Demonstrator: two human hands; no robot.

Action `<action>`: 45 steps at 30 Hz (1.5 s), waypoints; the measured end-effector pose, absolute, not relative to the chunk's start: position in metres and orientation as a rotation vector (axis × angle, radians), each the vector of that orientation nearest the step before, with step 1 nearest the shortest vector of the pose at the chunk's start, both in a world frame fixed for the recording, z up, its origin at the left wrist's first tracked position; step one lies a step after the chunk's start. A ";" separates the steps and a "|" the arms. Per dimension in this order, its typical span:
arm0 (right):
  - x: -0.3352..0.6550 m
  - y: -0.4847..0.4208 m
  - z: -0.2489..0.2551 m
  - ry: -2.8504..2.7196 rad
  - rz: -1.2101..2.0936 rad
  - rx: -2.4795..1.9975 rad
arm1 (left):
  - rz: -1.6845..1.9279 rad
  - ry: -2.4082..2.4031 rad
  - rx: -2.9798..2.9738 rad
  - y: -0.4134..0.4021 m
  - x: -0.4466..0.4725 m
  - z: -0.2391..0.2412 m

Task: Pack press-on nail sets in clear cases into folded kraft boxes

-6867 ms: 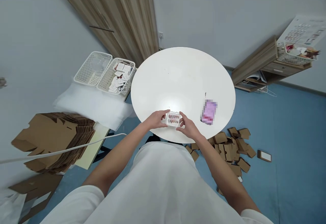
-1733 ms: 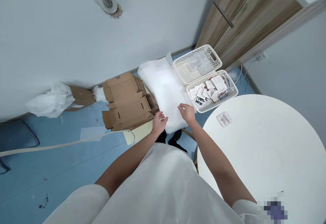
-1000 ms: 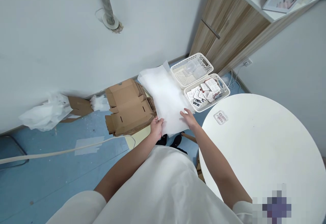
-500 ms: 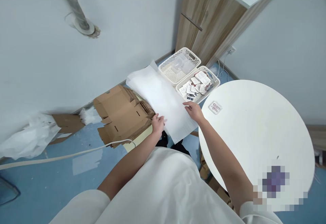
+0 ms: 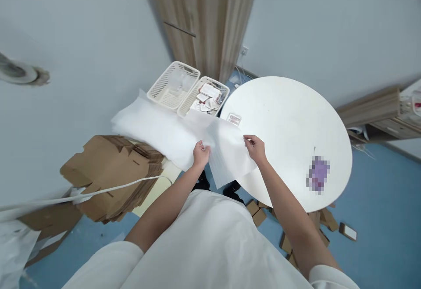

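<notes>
A thin white translucent packing sheet (image 5: 226,151) hangs between my two hands. My left hand (image 5: 201,154) pinches its left edge. My right hand (image 5: 255,148) pinches the far side, close above the round table's near left edge. Several more white sheets lie in a stack (image 5: 154,124) to the left, beside my left hand. Beyond the held sheet, a small clear case (image 5: 234,119) with pinkish pieces inside lies on the white round table (image 5: 286,118).
Flattened cardboard boxes (image 5: 108,170) are piled at left, crossed by a white cable (image 5: 131,183). Two white baskets (image 5: 164,100) stand by a wooden cabinet (image 5: 197,12), one full of small packs. A blurred purple object (image 5: 318,175) lies on the table. Small brown boxes (image 5: 256,212) lie beneath.
The view has turned to the right. A sheet has been drawn off the white stack toward the table, and both hands now hold it apart from the rest.
</notes>
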State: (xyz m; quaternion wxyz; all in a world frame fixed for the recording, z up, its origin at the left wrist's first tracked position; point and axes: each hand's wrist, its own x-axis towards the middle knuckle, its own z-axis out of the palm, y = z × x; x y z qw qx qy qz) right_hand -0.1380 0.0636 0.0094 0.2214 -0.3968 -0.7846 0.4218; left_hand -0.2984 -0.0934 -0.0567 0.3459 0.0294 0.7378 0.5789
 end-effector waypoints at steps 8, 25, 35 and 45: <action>0.013 0.086 -0.010 -1.981 1.072 -1.319 | 1.218 1.967 0.664 -0.005 -0.216 -0.056; 0.094 0.084 -0.056 -2.125 0.929 -1.831 | 0.734 2.102 0.991 0.073 -0.156 -0.062; 0.087 0.081 -0.056 -2.219 0.766 -1.946 | 0.634 2.149 1.203 0.081 -0.157 -0.065; 0.103 0.093 -0.044 -2.938 0.615 -1.476 | 0.018 1.751 2.165 0.039 -0.170 -0.043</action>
